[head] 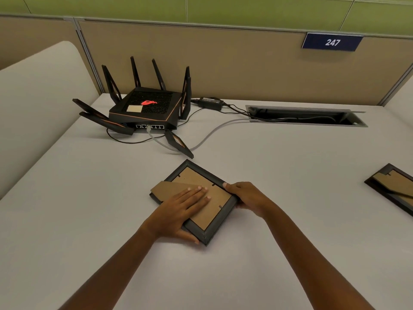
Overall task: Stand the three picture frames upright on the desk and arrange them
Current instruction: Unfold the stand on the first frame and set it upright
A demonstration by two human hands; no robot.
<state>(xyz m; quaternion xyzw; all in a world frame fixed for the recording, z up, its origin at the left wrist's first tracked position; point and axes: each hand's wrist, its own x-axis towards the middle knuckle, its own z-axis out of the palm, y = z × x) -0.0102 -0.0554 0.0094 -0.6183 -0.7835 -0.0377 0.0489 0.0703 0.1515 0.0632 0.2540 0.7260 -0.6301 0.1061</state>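
Note:
A dark picture frame (196,175) lies face down in the middle of the white desk (279,242), its brown cardboard back up and its cardboard stand (166,187) swung out to the left. My left hand (178,211) rests flat on the back, fingers spread, with the thumb under the frame's near left edge. My right hand (248,198) grips the frame's right edge. A second dark frame (390,186) lies face down at the right edge of the view, partly cut off. I see no third frame.
A black router (147,108) with several antennas stands at the back left, its cables running across the desk to a power brick (211,101) and an open cable slot (306,117). Beige partition panels close off the back and left.

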